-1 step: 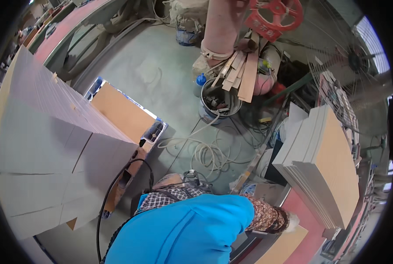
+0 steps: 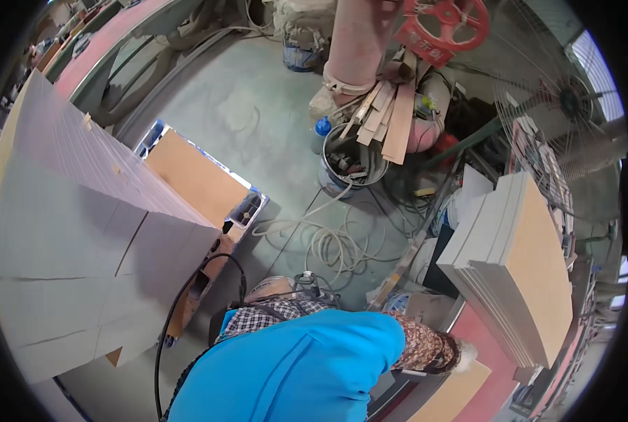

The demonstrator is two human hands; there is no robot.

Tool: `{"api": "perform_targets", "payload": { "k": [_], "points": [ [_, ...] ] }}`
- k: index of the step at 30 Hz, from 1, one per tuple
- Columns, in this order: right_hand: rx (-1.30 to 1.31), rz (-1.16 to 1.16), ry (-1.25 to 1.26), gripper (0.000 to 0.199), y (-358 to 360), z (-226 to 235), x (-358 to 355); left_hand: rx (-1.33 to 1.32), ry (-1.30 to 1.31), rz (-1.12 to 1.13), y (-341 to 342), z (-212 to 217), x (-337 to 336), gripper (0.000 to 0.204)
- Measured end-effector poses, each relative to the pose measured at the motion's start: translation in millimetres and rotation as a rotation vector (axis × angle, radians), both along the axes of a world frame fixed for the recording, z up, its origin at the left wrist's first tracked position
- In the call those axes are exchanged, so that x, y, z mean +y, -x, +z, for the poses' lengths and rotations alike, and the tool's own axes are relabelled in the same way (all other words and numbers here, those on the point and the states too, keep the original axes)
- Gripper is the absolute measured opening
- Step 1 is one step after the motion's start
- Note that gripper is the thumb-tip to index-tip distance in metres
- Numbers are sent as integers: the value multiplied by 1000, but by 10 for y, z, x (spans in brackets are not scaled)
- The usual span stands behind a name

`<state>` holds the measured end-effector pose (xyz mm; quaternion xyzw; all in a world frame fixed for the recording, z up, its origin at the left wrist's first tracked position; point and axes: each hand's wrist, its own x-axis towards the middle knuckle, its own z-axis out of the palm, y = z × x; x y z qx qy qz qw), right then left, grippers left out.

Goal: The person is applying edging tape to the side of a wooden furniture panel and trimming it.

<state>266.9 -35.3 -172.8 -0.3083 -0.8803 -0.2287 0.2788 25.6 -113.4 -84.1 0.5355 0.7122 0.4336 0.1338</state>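
A grey-green floor (image 2: 229, 91) was flanked at left by a towering panel stack (image 2: 68, 260). At right, a red surface (image 2: 496, 380) was loaded with tan-faced boards (image 2: 539, 260), with a single tan board (image 2: 454, 394) placed nearer. A scrap-filled bucket (image 2: 333, 181) was overhung by wooden strips (image 2: 398, 126). The pale-gloved right hand (image 2: 465, 356) was seen at that board's far edge, its grip indiscernible; the left hand was not shown.

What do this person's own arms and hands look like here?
A brown sleeve with a mottled, paler pattern shows beside a bright blue garment with a dark seam. The right hand seems to wear a whitish glove, though it is small and blurred. The left hand is out of view.
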Motion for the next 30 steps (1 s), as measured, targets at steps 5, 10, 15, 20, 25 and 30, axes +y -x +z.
{"api": "perform_targets", "payload": {
  "k": [5,10,15,20,25,30],
  "points": [
    [-48,39,-15,28,339,72,-165,-210,-202,32,-39,-231,-203,44],
    [-89,75,-33,28,572,143,-286,-231,-282,88,-5,-312,-249,42],
    [-111,84,-40,28,646,192,-345,-274,-288,69,-10,-287,-367,41],
    [-133,99,-51,28,722,238,-417,-302,-314,93,30,-307,-367,38],
    [-148,117,-63,28,831,280,-522,-268,-379,108,-27,-502,-379,37],
    [-163,129,-76,28,925,305,-611,-236,-394,2,-47,-633,-508,72]
  ]
}}
